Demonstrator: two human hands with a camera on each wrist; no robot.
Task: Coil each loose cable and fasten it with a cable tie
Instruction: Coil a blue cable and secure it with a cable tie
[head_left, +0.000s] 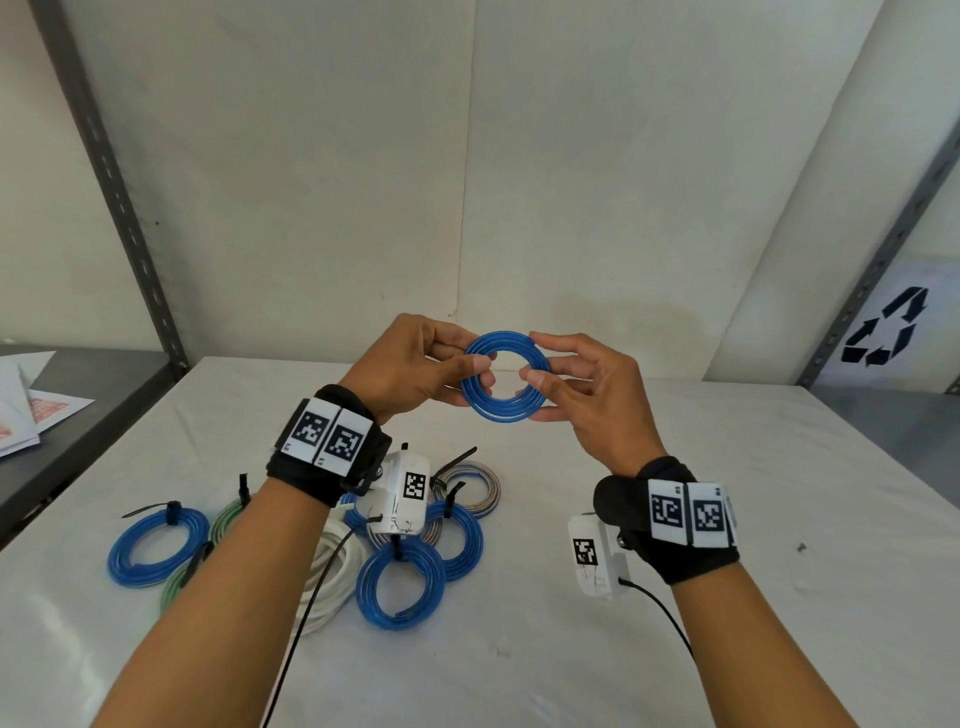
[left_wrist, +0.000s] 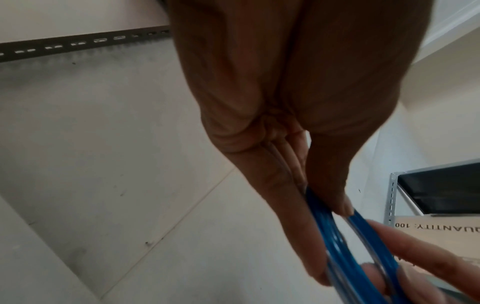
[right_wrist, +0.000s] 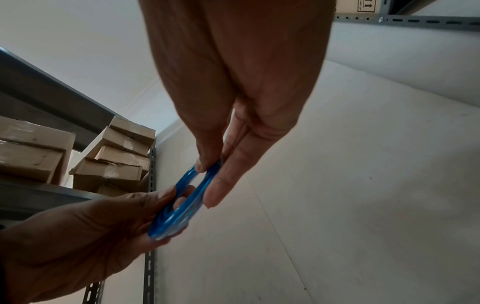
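Observation:
A blue cable wound into a small round coil is held up above the white table, between both hands. My left hand pinches the coil's left side with thumb in front and fingers behind. My right hand pinches the right side the same way. No tie shows on this coil. The left wrist view has the blue coil edge-on under my left thumb, and the right wrist view shows the coil between both hands.
Several coiled cables with black ties lie on the table's near left: blue coils, a green one, a white one, a grey one. Papers lie on a grey shelf at left. Cardboard boxes fill a rack.

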